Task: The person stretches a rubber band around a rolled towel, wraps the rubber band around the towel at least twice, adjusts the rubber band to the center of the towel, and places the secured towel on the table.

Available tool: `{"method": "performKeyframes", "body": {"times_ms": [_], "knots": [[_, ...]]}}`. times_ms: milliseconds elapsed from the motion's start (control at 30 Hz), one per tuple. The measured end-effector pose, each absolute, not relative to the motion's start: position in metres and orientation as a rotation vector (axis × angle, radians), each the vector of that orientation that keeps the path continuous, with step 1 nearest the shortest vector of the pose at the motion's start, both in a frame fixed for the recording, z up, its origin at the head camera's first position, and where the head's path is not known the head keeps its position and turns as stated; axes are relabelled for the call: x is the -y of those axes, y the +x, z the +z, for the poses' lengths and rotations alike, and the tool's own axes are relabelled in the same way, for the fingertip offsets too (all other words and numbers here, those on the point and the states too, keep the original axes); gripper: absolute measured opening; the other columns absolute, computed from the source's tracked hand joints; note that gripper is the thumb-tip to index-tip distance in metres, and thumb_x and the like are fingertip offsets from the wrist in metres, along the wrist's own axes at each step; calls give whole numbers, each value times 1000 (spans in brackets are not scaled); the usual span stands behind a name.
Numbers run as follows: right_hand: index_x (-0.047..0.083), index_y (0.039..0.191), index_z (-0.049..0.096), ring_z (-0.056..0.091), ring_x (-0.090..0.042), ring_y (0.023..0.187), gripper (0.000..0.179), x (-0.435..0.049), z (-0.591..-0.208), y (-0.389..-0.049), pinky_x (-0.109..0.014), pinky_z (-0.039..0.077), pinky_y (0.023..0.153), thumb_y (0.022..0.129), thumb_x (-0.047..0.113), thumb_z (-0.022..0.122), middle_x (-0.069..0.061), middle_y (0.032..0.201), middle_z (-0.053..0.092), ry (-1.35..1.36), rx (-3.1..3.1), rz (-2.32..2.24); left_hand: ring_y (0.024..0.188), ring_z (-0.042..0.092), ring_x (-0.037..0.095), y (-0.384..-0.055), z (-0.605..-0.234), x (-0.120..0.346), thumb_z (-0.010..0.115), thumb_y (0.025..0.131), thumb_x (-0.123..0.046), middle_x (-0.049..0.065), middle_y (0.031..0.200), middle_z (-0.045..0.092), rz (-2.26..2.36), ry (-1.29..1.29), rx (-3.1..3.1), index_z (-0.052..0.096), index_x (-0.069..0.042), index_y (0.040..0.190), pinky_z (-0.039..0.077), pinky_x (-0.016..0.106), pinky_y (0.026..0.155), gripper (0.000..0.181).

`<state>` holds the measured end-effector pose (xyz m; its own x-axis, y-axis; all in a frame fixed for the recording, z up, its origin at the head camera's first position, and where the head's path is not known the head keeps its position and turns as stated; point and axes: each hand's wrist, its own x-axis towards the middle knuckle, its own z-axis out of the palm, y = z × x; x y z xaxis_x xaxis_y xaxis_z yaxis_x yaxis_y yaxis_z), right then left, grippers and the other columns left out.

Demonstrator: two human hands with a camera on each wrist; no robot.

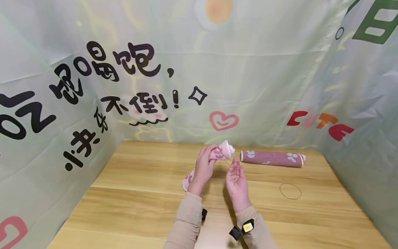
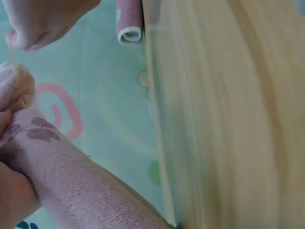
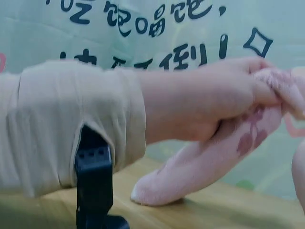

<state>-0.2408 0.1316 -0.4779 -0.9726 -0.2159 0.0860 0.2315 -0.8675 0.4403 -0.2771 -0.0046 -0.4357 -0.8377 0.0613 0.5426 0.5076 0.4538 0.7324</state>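
My left hand (image 1: 203,169) grips a rolled pink towel (image 1: 188,180) near its upper end. The roll is tilted, its lower end on the table, and shows darker pink print and a white edge. A thin rubber band (image 2: 14,58) goes around the towel near that upper end and is drawn out from it. My right hand (image 1: 237,181), palm up in the head view, holds the stretched part at its fingertips. In the left wrist view the right hand's fingers look curled at the band. The right wrist view shows the left hand wrapped around the towel (image 3: 205,167).
A rolled mauve towel (image 1: 270,158) with pale print lies at the back right of the wooden table (image 1: 130,193). In front of it lies a loose rubber band (image 1: 301,193). Printed cloth walls (image 1: 267,79) stand around the table. Dark bands (image 1: 247,227) sit on the wrists.
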Motion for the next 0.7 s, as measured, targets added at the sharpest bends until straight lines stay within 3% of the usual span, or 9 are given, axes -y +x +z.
{"method": "performKeyframes", "body": {"times_ms": [233, 367, 500, 633, 700], "knots": [[4, 112, 60, 66, -23, 103, 33, -122, -464, -237, -29, 45, 108, 101, 33, 50, -13, 107, 70, 319, 310, -2991, 107, 61, 25, -275, -435, 2, 60, 92, -5, 8, 116, 60, -1321, -441, 2287, 61, -19, 124, 52, 41, 98, 35], [6, 117, 54, 62, -21, 108, 39, -114, -459, -233, -29, 30, 119, 99, 41, 51, -11, 111, 67, 330, 140, -2986, 112, 60, 25, -276, -435, 2, 59, 93, -5, 8, 119, 59, -1313, -386, 2298, 60, -19, 126, 50, 41, 102, 36], [8, 122, 49, 52, -17, 125, 45, -105, -456, -229, -33, 20, 123, 98, 46, 48, -9, 118, 63, 314, -7, -2950, 115, 59, 26, -276, -435, 3, 59, 93, -5, 9, 122, 59, -1360, -358, 2292, 60, -16, 126, 47, 41, 105, 35], [12, 136, 41, 34, -13, 143, 56, -101, -453, -228, -38, 17, 124, 96, 52, 50, -4, 134, 53, 274, -182, -2918, 119, 58, 28, -276, -434, 6, 58, 92, -1, 11, 125, 58, -1430, -387, 2268, 59, -12, 126, 46, 42, 108, 36], [12, 139, 36, 34, -13, 143, 63, -103, -452, -228, -39, 20, 123, 95, 54, 51, -4, 138, 49, 236, -277, -2912, 121, 58, 28, -276, -433, 8, 59, 90, 1, 11, 126, 58, -1463, -419, 2262, 59, -12, 126, 45, 42, 108, 38]]}}
